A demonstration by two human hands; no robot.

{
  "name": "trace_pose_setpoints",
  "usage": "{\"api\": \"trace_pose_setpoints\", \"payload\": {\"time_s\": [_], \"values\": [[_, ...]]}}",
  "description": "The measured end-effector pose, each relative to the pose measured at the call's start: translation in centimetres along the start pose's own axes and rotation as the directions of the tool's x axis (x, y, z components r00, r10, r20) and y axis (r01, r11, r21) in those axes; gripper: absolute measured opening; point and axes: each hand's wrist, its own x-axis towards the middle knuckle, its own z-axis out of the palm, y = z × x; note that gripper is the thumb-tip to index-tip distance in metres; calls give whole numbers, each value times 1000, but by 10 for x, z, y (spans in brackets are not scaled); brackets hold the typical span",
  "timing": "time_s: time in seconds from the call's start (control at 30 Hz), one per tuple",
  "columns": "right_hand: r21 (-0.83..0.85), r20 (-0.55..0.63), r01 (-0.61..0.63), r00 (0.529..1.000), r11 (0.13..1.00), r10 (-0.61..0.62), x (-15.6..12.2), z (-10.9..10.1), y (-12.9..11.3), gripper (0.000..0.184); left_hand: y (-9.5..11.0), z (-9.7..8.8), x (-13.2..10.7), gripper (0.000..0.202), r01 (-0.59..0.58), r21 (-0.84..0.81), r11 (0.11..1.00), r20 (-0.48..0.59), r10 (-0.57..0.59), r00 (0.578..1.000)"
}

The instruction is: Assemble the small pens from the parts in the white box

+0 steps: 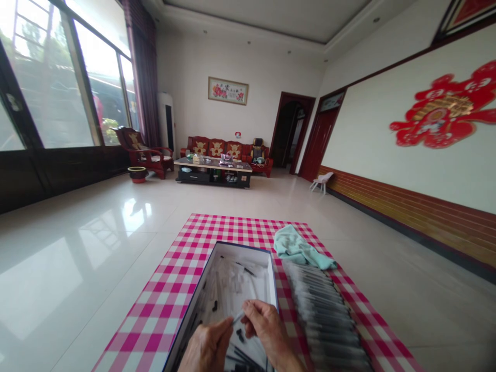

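Observation:
Both my hands are low in the head view, over an open cardboard box point(242, 263) with a dark blue rim and white inside. My left hand point(207, 349) and my right hand point(265, 330) pinch a thin, pale strip point(237, 319) between them. Below them, the box holds clear plastic sleeves and small black pieces. The box's near end is hidden by my hands and cut off by the frame. To the right lies a long row of plastic-wrapped packets point(323, 315), next to a crumpled teal cloth point(298, 249). All of this rests on a pink-and-white gingham cloth point(155, 310).
The gingham cloth lies on a glossy tiled floor point(65, 258). Farther off stand a low coffee table point(213, 170) with assorted items, a red wooden sofa point(217, 149), an armchair point(143, 152), and a small white stool point(321, 182). Large windows run along the left.

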Motion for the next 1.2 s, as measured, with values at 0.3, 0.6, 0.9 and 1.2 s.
{"api": "trace_pose_setpoints", "payload": {"time_s": [0.3,0.6,0.9,1.2], "values": [[51,-82,-150,985,987,153,-1,2,5,46,-21,19,-6,31,-83,285,955,-36,97,995],[135,-67,-161,983,978,172,-1,3,2,41,-12,17,-4,32,-12,198,980,-42,21,999],[458,137,-50,990,888,-15,-10,-3,-3,32,3,8,11,45,161,-508,846,96,-130,987],[672,243,-106,966,733,-83,-14,-2,-16,20,21,7,13,48,588,-758,284,504,-318,803]]}}
